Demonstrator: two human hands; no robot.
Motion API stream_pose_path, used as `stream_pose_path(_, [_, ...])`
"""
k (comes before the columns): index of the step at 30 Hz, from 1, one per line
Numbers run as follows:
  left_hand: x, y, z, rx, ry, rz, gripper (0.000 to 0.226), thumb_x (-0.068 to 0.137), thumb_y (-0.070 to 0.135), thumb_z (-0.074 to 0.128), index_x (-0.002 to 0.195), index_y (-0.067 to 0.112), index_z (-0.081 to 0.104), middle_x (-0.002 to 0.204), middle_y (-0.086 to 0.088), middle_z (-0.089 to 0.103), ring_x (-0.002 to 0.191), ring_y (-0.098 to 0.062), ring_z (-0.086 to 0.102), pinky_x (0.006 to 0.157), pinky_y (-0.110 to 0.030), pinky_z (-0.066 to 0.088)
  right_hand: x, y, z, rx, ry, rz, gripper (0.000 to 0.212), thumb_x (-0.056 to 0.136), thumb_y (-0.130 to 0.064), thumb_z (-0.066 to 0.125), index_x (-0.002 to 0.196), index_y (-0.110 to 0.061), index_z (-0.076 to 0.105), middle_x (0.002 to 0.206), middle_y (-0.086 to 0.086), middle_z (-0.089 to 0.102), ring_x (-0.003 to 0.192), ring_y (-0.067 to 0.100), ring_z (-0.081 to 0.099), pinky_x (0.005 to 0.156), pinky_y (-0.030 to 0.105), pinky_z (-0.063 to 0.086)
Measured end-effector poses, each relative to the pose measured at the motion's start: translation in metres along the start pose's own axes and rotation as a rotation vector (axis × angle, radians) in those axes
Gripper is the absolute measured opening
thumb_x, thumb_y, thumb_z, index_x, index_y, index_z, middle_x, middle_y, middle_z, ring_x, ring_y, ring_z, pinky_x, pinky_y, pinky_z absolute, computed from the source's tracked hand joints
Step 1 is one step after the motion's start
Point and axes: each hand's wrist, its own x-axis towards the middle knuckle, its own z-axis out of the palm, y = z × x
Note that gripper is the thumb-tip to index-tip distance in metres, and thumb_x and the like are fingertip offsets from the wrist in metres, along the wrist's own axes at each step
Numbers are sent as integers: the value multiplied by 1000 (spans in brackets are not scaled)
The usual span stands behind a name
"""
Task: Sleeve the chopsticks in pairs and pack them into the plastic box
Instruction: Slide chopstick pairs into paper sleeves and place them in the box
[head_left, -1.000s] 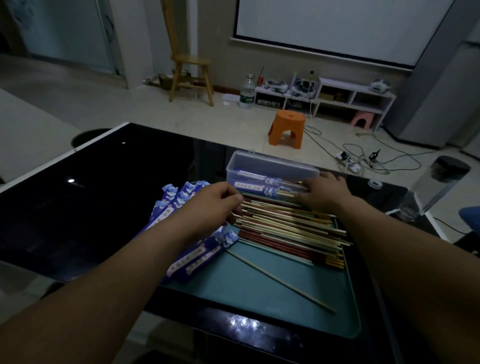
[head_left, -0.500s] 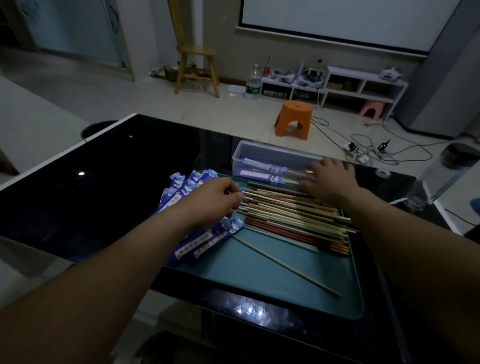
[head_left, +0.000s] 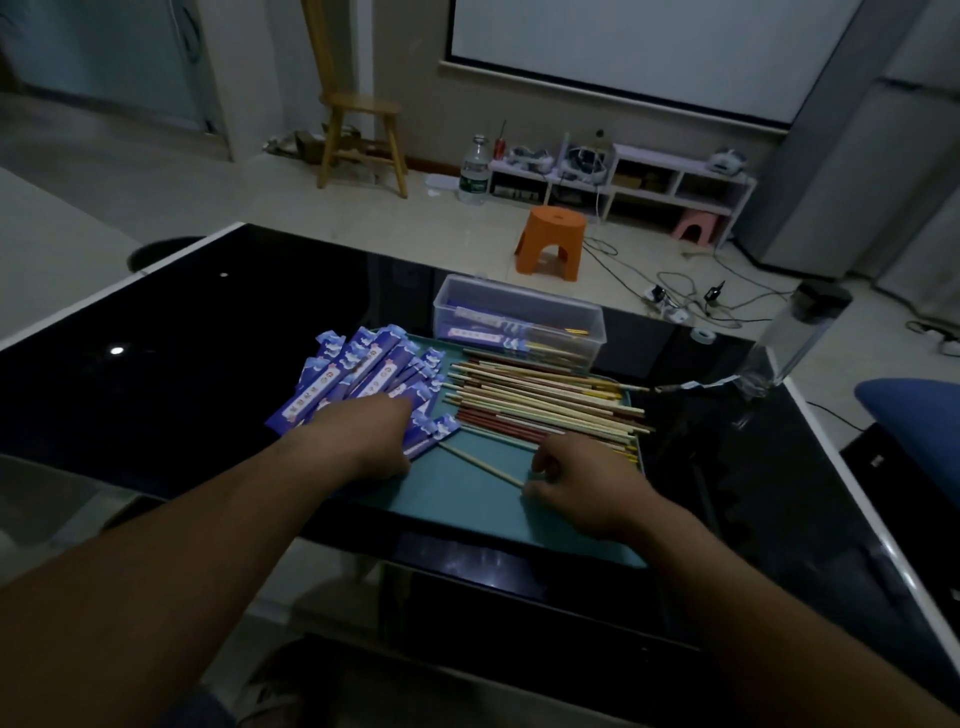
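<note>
A clear plastic box (head_left: 592, 317) stands at the far edge of a teal tray (head_left: 467, 501) and holds a few sleeved pairs (head_left: 485, 328). Loose chopsticks (head_left: 545, 400) lie piled across the tray's right half. Blue paper sleeves (head_left: 363, 366) are fanned out on its left half. My left hand (head_left: 371, 436) lies on the near end of the sleeve pile with fingers curled down onto a sleeve. A lone pale chopstick (head_left: 480, 464) lies slantwise on the bare tray. My right hand (head_left: 582, 483) pinches its near end between thumb and fingers.
The tray sits on a glossy black table (head_left: 208, 338) with a white edge. A clear bottle with a dark cap (head_left: 797, 338) stands at the table's right. An orange stool (head_left: 553, 239), cables and a low shelf are on the floor beyond.
My right hand has drawn back from the plastic box to the lone chopstick near the tray's front. My left hand has stayed on the sleeves, slightly nearer me.
</note>
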Motion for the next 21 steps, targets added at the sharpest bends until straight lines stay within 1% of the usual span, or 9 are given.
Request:
stream_pose_path(1, [-1, 1, 1, -9, 12, 6, 36, 81, 44, 71, 106, 29, 49, 116, 1, 60, 105, -25, 60, 86, -40, 51, -3, 0, 4, 9, 18, -3, 21, 91, -51, 66, 100, -33, 61, 101, -9, 60, 92, 17, 58, 75, 34, 49])
stream_pose_path(3, [-1, 2, 4, -35, 42, 17, 33, 81, 43, 69, 103, 29, 49, 111, 2, 58, 95, -23, 57, 81, -38, 49, -4, 2, 10, 11, 110, 9, 17, 95, -42, 61, 107, -30, 62, 108, -4, 60, 100, 21, 58, 78, 35, 47])
stream_pose_path(5, [3, 3, 6, -48, 59, 27, 32, 81, 45, 70, 100, 30, 49, 105, 4, 55, 91, -21, 56, 78, -38, 49, -2, 10, 14, -57, 196, 2, 18, 97, -33, 59, 113, -27, 60, 113, 0, 58, 107, 25, 54, 82, 38, 46])
stream_pose_path(8, [10, 2, 8, -60, 39, 35, 32, 82, 45, 71, 98, 29, 48, 100, 3, 55, 89, -21, 57, 78, -38, 50, 4, 19, 19, -161, 222, -10, 18, 93, -24, 59, 111, -28, 57, 111, 0, 56, 105, 27, 52, 82, 41, 45])
stream_pose_path(11, [18, 2, 9, -75, 13, 51, 30, 84, 44, 72, 95, 27, 50, 98, 2, 57, 88, -21, 56, 75, -36, 48, 10, 19, 22, -211, 257, -11, 18, 92, -24, 60, 109, -30, 58, 108, -1, 57, 103, 27, 54, 77, 39, 40])
stream_pose_path(13, [24, 2, 6, -81, 14, 60, 24, 88, 43, 69, 95, 26, 53, 98, 1, 60, 89, -21, 57, 74, -34, 45, 13, 19, 22, -216, 264, -11, 15, 93, -27, 58, 108, -29, 58, 108, -1, 58, 103, 27, 54, 74, 38, 37])
stream_pose_path(16, [29, 6, 1, -58, 32, 78, 11, 95, 35, 60, 93, 27, 54, 99, 1, 60, 90, -21, 57, 72, -33, 42, 16, 20, 18, -187, 256, 2, 12, 94, -33, 59, 105, -27, 59, 107, 1, 57, 104, 29, 54, 77, 39, 41])
stream_pose_path(19, [31, 8, 1, -38, 42, 72, 15, 97, 34, 57, 85, 28, 49, 93, 2, 56, 86, -22, 55, 70, -34, 41, 17, 18, 17, -186, 229, 14, 14, 95, -34, 57, 107, -27, 58, 109, 1, 59, 106, 29, 56, 80, 40, 44])
stream_pose_path(21, [31, 9, 1, -32, 61, 67, 20, 98, 35, 55, 81, 28, 46, 86, 4, 52, 78, -19, 51, 67, -34, 39, 16, 17, 17, -192, 221, 20, 14, 95, -33, 57, 108, -28, 57, 109, 1, 60, 106, 29, 57, 81, 40, 45])
